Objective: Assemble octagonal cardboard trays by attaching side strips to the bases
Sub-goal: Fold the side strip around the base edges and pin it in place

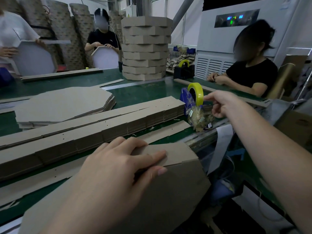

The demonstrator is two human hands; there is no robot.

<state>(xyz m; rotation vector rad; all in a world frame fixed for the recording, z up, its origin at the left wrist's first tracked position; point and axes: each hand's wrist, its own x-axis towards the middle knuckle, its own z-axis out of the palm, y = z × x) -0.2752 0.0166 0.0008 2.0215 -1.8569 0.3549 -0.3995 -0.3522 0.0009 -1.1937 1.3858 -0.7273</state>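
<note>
An octagonal cardboard base (pixel 175 188) lies at the near table edge with a side strip (pixel 179 153) folded up along its far edge. My left hand (pixel 118 166) presses flat on that strip and base, fingers holding the strip against the edge. My right hand (pixel 221 105) reaches to the blue tape dispenser (pixel 184 97) carrying a yellow-green tape roll (pixel 196 92), thumb and forefinger pinching the tape end beside the roll. A long stack of side strips (pixel 94 125) lies across the middle. A flat pile of octagonal bases (pixel 64 105) sits at the left.
A tall stack of finished octagonal trays (pixel 146 48) stands at the table's far side. A second tape dispenser (pixel 184 70) sits behind it. Three other people work around the green table (pixel 143 93). A clear bag of scraps (pixel 200 117) lies beside my dispenser.
</note>
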